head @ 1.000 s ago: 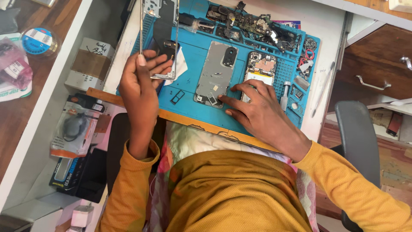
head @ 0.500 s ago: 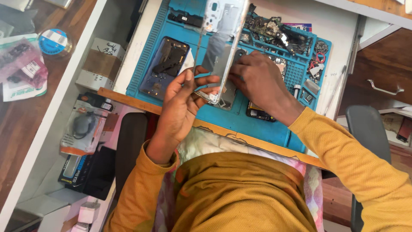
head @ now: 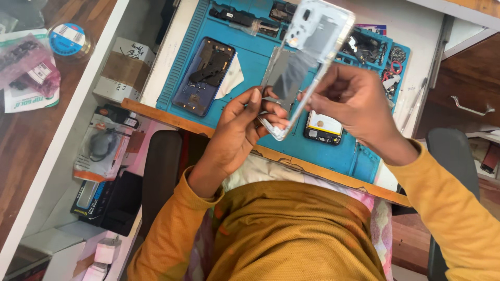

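Both hands, left hand (head: 237, 127) and right hand (head: 354, 101), are gripping a pale silver-white phone frame (head: 307, 57) above the blue repair mat's (head: 250, 62) near edge, apparently inspecting it; separating parts needs steady pinching.

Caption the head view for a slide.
Both hands, left and right, hold a white phone frame above a blue repair mat.

A phone repair workshop: blue repair mat (head: 271, 130), opened phones (head: 204, 75), loose parts (head: 375, 49).
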